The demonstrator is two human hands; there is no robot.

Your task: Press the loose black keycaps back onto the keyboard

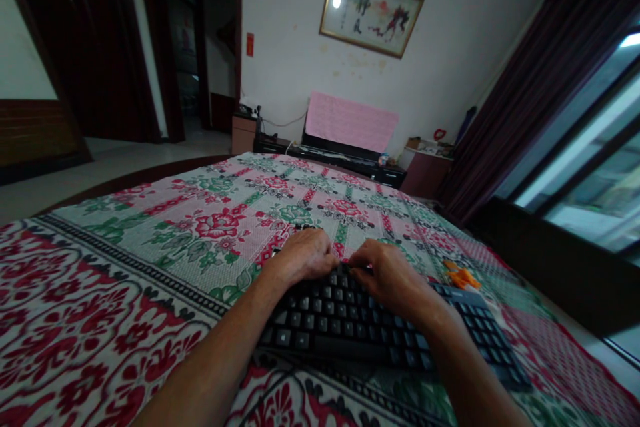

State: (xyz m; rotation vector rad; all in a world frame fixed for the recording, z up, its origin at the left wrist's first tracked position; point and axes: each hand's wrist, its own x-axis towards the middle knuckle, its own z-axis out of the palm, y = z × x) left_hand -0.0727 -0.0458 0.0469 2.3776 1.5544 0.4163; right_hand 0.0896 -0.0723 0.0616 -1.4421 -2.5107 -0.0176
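Observation:
A black keyboard [350, 327] lies on the flowered cloth in front of me, its right end turned toward me. My left hand [311, 255] is over its far left part, fingers curled together and the thumb side facing right. Close beside it, my right hand [381, 271] pinches at the keyboard's far edge. Between the two sets of fingertips shows a small dark piece [344, 267], too small to name. What either hand holds is hidden. Small dark bits [301, 226] lie just beyond my left hand. An orange crumpled thing [463, 277] rests behind the keyboard's right part.
The flowered cloth [220, 223] covers the broad surface under the keyboard. Beyond it stand a low black cabinet [330, 155], a pink cloth-covered panel [350, 121] and a side cabinet [425, 170]. A curtain [520, 87] and window are on the right, with dark doorways on the left.

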